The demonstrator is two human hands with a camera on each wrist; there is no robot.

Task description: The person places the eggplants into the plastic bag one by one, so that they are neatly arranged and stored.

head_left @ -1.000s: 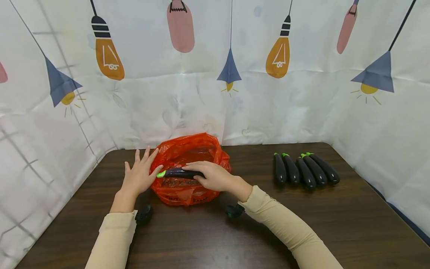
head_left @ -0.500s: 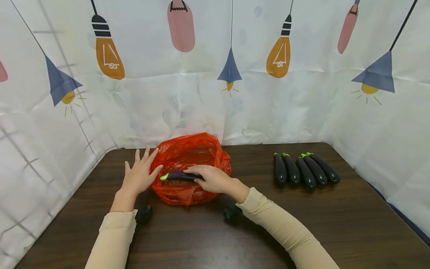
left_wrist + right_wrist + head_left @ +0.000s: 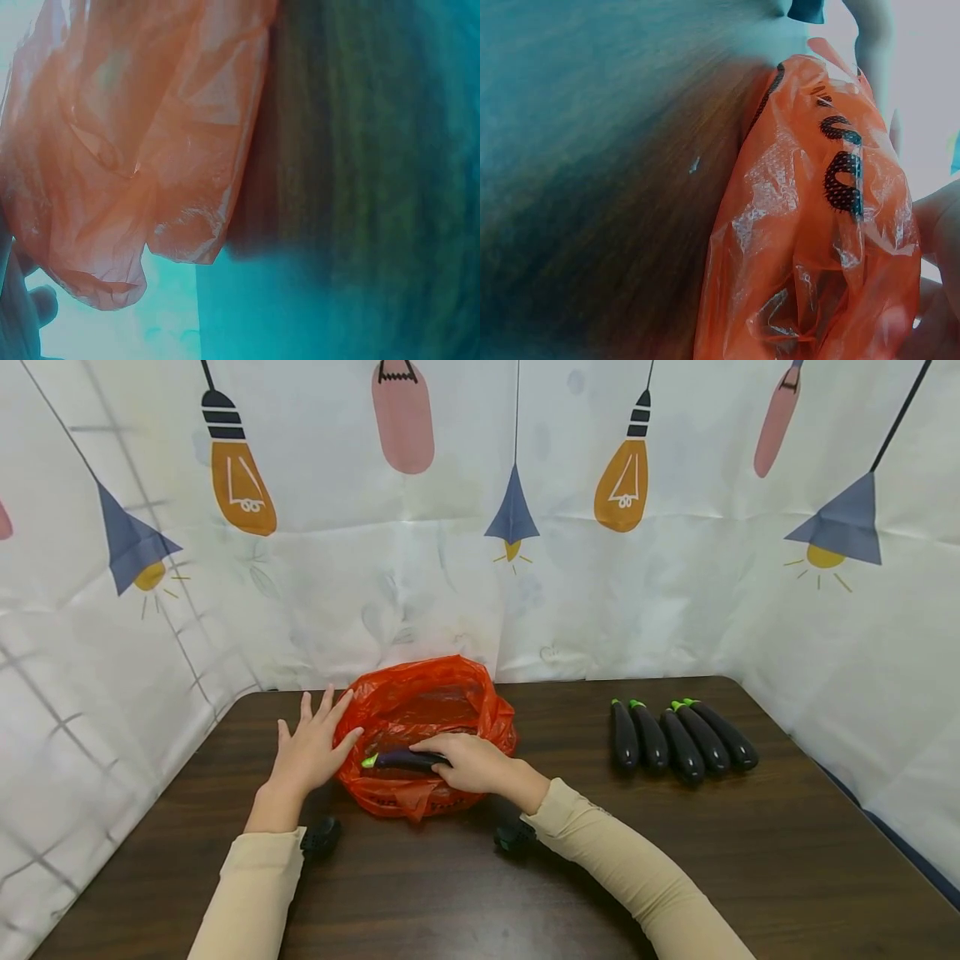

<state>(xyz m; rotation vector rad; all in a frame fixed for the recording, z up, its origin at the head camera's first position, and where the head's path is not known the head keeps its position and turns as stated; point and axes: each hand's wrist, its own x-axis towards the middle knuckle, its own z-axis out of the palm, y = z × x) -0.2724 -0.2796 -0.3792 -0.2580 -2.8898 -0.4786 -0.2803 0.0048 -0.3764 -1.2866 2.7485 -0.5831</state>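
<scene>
Right hand [image 3: 480, 767] has an eggplant [image 3: 401, 761] pinched over the red plastic bag [image 3: 420, 802], stem [image 3: 369, 762] at 9 o'clock. Left hand [image 3: 310, 750] sits that side, fingers spread.

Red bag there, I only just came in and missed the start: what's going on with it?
A person's right hand grips an eggplant at the open mouth of the bag, its green end pointing left. The left hand is spread at the bag's left side. Five more eggplants lie on the table to the right.
</scene>
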